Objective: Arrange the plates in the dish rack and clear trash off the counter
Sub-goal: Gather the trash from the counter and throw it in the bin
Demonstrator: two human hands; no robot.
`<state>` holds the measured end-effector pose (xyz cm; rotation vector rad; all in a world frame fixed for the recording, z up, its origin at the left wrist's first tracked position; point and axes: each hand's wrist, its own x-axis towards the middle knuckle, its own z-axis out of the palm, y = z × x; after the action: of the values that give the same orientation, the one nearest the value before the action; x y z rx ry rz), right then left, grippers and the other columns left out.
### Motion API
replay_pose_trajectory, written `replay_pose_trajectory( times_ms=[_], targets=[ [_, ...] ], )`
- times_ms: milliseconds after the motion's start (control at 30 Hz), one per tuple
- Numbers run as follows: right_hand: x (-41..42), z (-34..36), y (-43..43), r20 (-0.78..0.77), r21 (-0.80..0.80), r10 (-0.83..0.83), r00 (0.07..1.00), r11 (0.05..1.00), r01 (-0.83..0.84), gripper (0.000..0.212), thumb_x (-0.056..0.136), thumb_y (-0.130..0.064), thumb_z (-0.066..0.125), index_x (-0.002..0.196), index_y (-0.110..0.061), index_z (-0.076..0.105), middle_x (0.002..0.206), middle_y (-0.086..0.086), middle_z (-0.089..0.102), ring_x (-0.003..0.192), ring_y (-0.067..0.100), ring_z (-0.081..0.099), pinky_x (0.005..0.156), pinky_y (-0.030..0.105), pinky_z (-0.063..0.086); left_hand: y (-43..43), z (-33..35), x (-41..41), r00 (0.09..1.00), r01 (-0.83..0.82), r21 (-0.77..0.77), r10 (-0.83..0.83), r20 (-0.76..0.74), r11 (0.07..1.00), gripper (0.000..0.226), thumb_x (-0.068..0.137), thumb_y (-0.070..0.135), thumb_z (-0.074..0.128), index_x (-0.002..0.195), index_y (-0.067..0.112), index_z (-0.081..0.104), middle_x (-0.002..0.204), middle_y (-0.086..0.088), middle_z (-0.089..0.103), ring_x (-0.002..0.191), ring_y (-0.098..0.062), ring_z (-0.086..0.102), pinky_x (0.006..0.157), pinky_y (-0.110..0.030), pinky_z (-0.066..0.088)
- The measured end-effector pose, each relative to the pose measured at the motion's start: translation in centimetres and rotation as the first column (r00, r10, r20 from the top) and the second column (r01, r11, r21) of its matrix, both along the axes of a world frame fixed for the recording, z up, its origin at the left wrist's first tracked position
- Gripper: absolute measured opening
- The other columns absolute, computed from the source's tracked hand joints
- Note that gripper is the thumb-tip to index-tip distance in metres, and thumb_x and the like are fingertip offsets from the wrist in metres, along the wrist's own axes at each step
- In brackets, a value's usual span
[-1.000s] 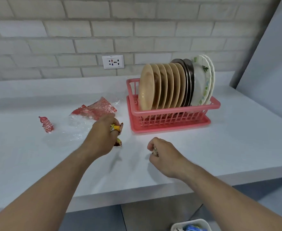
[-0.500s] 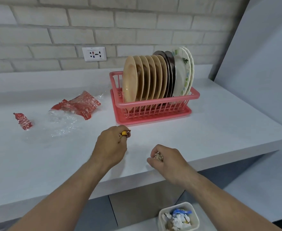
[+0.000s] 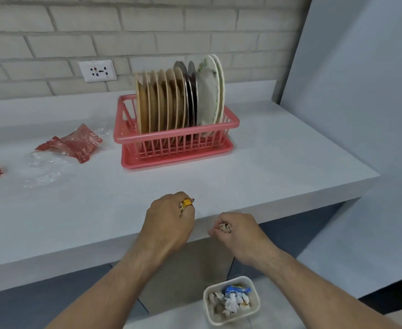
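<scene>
Hands full of scraps at the counter edge, bin waiting below.
Left hand fists a yellow wrapper, right hand balls crumpled paper, both held ready to drop. Plates stand in the rack; red wrappers lie left.

No text, brand or number can be read: the print on the red wrapper near the counter's back edge and on the yellow wrapper in the left hand is too blurred.
</scene>
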<state>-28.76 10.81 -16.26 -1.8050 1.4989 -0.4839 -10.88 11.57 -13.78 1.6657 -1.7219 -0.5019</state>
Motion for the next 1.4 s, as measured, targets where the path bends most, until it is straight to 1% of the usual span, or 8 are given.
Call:
replay_pose_trajectory(
  times_ms=[167,367,467,667,900,1067,1200,1400],
  targets=[
    [-6.5,-3.1,0.5,0.083,0.086,-0.077,0.994,0.994,0.069,0.041,0.096,-0.041,0.048,0.066,-0.015,0.055,0.062,-0.01,0.053,0.06,0.006,0.048,0.062,0.032,0.045,1.7,-4.1,-6.3,0.999,0.012,0.018,-0.012,0.04,1.0,0.025,0.078,0.032,0.036,0.056,0.021,0.039,0.053,0.005,0.046,0.053,-0.013,0.044,0.051,-0.03,0.033],
    [-12.7,-11.8,1.8,-0.019,0.325,-0.099,0.995,0.94,0.1,0.035,0.1,-0.024,0.028,0.102,-0.023,0.062,0.103,-0.004,0.062,0.092,0.01,0.055,0.075,0.026,0.042,2.7,-14.7,-11.0,0.993,0.072,0.245,-0.093,0.071,0.967,0.033,0.084,0.04,0.021,0.063,0.023,0.039,0.067,0.003,0.051,0.064,-0.015,0.048,0.057,-0.034,0.04],
    [-14.1,-17.3,2.6,-0.105,0.372,-0.083,0.991,0.921,0.117,0.035,0.101,-0.02,0.029,0.115,-0.014,0.06,0.113,0.005,0.062,0.101,0.019,0.056,0.088,0.031,0.045,2.1,-21.3,-12.3,0.993,0.065,0.406,-0.099,0.064,0.912,0.027,0.094,0.032,0.028,0.081,0.022,0.049,0.089,-0.002,0.055,0.08,-0.015,0.05,0.07,-0.035,0.044],
    [-15.1,-31.5,5.0,-0.132,0.474,-0.1,0.986,0.867,0.152,0.028,0.1,-0.019,0.036,0.127,-0.016,0.043,0.11,0.007,0.056,0.083,0.015,0.05,0.071,0.024,0.038,1.7,-36.6,-12.9,0.982,0.092,0.581,-0.172,0.084,0.808,0.027,0.094,0.03,0.038,0.118,0.019,0.043,0.117,-0.003,0.05,0.104,-0.023,0.049,0.088,-0.035,0.044],
    [-15.4,-45.8,5.5,-0.134,0.402,-0.063,0.989,0.909,0.112,0.018,0.089,-0.011,0.051,0.093,-0.023,0.065,0.101,-0.003,0.062,0.091,0.011,0.056,0.077,0.016,0.041,-0.7,-51.0,-13.9,0.897,0.095,0.714,-0.37,0.24,0.694,0.03,0.096,0.027,0.039,0.125,0.02,0.036,0.118,-0.011,0.045,0.105,-0.029,0.048,0.092,-0.039,0.044],
    [-16.1,-52.7,4.5,-0.123,0.348,-0.081,0.989,0.93,0.12,0.024,0.092,-0.018,0.059,0.113,-0.025,0.069,0.111,-0.003,0.058,0.099,0.005,0.056,0.084,0.006,0.037,-4.2,-60.6,-15.0,0.871,0.134,0.724,-0.428,0.239,0.677,0.044,0.095,0.033,0.047,0.134,0.019,0.032,0.118,-0.015,0.053,0.111,-0.029,0.05,0.09,-0.037,0.044],
    [-16.8,-55.4,3.0,-0.167,0.269,-0.126,0.978,0.948,0.168,0.033,0.094,-0.026,0.058,0.127,-0.026,0.06,0.116,-0.005,0.062,0.104,0.011,0.058,0.088,0.018,0.043,-5.7,-67.3,-15.9,0.833,0.131,0.788,-0.498,0.241,0.601,0.068,0.09,0.036,0.054,0.144,0.019,0.018,0.118,-0.011,0.059,0.112,-0.028,0.052,0.09,-0.036,0.043],
    [-16.0,-57.3,-0.7,-0.356,0.204,-0.075,0.932,0.966,0.156,0.017,0.09,-0.041,0.06,0.096,-0.025,0.057,0.081,-0.006,0.059,0.076,0.019,0.054,0.065,0.03,0.045,-6.8,-72.1,-16.6,0.816,0.016,0.787,-0.463,0.347,0.617,0.062,0.092,0.053,0.042,0.136,0.009,0.032,0.138,-0.012,0.041,0.127,-0.029,0.038,0.105,-0.041,0.032]
  ],
)
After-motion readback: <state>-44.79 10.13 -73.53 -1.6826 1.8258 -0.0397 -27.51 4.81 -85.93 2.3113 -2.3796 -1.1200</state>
